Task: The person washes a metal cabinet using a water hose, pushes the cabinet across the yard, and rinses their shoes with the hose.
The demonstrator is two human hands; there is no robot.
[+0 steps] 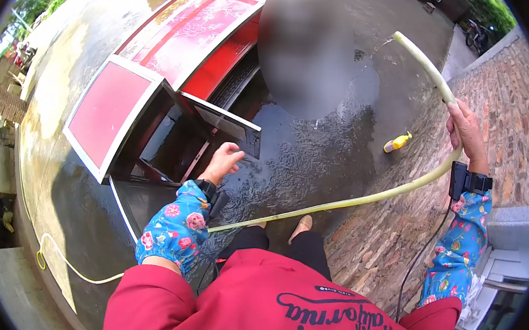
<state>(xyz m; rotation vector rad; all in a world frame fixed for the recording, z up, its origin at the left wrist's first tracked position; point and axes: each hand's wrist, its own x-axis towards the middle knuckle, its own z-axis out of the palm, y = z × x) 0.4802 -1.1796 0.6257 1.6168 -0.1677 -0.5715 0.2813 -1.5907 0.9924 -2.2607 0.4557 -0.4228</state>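
The right hand is closed round a pale yellow-green hose, thumb and fingers wrapped on it just below its raised end, where a little water comes out. From there the hose bends down and runs across in front of the shoes to the left sleeve. The left hand grips nothing visible; its fingers are loosely curled, near the open door of a red cabinet with a silver frame. The red shirt reads "California", upside down in this view; the small print around it is too small to read. A yellow bottle lies near the brick surface, its label unreadable. The ground between cabinet and bricks is wet.
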